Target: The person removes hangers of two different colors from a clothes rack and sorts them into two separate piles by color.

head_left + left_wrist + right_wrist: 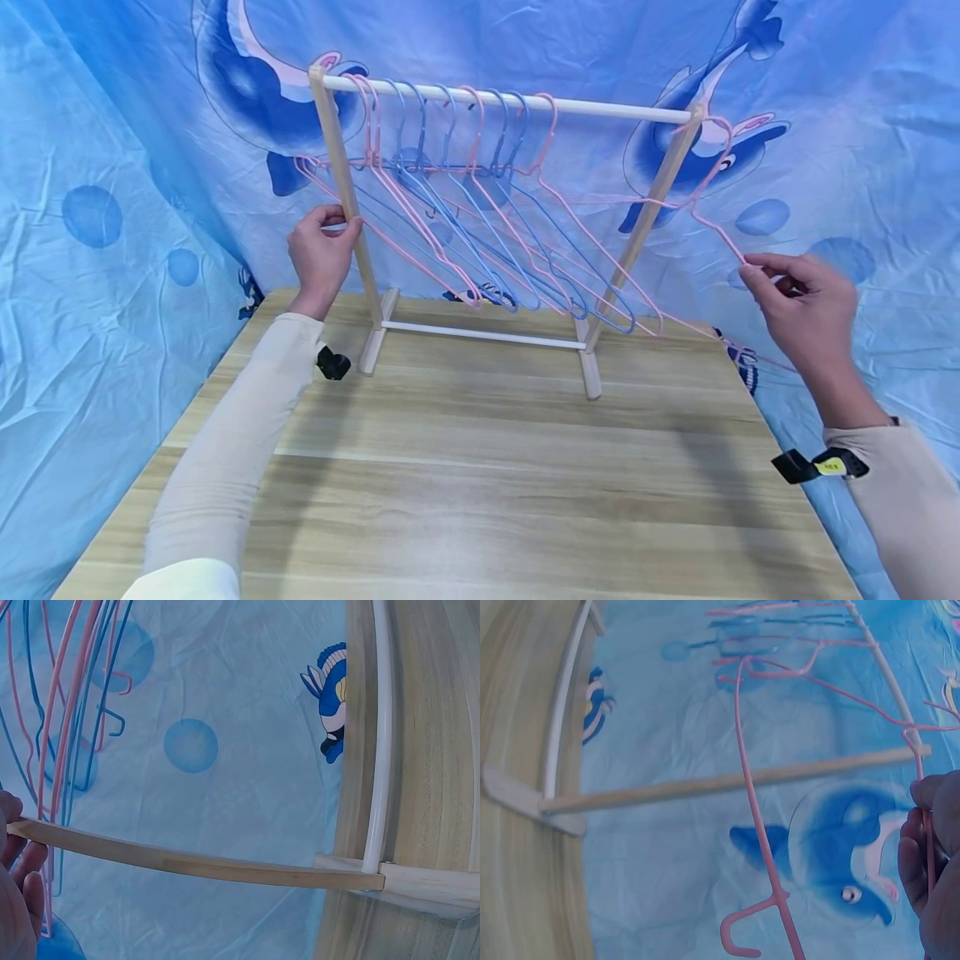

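Note:
A wooden clothes rack [498, 97] stands on the table, with several pink and blue hangers [450, 196] on its top bar. My left hand [322, 258] holds the rack's left post [339, 158] between thumb and fingers, partway up; the left wrist view shows the fingertips around the post [187, 864]. Out to the right, thumb and forefinger of my right hand [813, 308] pinch a pink hanger [720, 229] on its sloping shoulder. That hanger's hook overlaps the top of the right post [660, 200] in the head view, and its other shoulder stretches left across the post.
The wood-grain table [480, 475] extends toward me in front of the rack's feet [590, 375]. A white lower bar [480, 333] joins the posts near the bottom. Behind hangs a blue curtain [120, 275] with printed dolphins, close to the table's back edge.

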### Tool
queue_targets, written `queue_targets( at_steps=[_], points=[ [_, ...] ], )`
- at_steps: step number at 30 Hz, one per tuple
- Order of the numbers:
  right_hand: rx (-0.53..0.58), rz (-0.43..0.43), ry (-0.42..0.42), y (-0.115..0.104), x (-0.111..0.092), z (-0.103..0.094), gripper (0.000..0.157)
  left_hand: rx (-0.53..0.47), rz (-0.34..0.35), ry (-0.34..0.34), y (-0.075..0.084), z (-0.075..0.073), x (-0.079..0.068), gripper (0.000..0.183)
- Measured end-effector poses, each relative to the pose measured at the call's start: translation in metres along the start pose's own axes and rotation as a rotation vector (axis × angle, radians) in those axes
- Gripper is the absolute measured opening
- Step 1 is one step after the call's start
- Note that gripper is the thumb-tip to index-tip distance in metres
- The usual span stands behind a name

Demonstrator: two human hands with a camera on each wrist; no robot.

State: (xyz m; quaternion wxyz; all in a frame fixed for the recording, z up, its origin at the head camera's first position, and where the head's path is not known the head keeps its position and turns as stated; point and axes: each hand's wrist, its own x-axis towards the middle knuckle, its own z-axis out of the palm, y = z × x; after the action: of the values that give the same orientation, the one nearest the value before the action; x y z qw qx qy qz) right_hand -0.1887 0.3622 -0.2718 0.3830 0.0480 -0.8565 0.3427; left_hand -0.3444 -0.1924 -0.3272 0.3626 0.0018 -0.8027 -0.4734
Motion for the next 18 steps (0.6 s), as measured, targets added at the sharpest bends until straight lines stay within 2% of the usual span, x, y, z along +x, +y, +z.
queue_targets(
  at_steps=[10,15,18],
  points=[
    [-0.031,-0.116,0.013,0.032,-0.023,-0.018,0.015,0.016,-0.003,-0.010,0.001,-0.002,0.000,0.032],
    [-0.057,-0.158,-0.025,0.049,-0.033,-0.028,0.013,0.022,-0.008,-0.010,0.002,-0.002,0.001,0.031],
    [-0.072,-0.142,-0.056,0.060,-0.040,-0.034,0.013,0.020,-0.010,-0.009,0.002,-0.002,0.000,0.030]
  ],
)
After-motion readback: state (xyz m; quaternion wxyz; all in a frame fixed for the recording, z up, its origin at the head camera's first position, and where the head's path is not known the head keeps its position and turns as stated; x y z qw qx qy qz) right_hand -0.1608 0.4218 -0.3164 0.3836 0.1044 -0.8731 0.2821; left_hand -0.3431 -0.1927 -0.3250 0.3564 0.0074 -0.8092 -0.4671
